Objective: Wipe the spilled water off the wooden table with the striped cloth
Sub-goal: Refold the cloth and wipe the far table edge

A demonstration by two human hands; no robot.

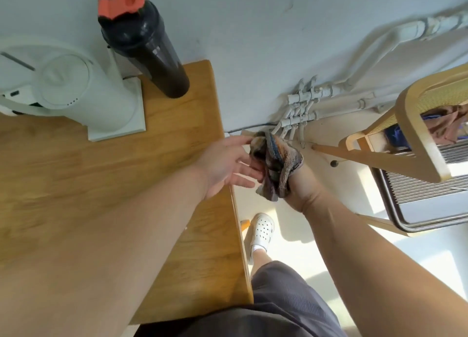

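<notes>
Beside wooden table (pixel 177 134), right hand (pixel 301 184) gripping striped cloth (pixel 276 164), no writing legible

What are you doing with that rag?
A person stands beside the wooden table and holds the striped cloth bunched up in the right hand, out past the table's edge, above the floor. The left hand is open, its fingers touching the cloth. A black bottle and a white kettle stand on the table. The cloth is not on the table.
</notes>
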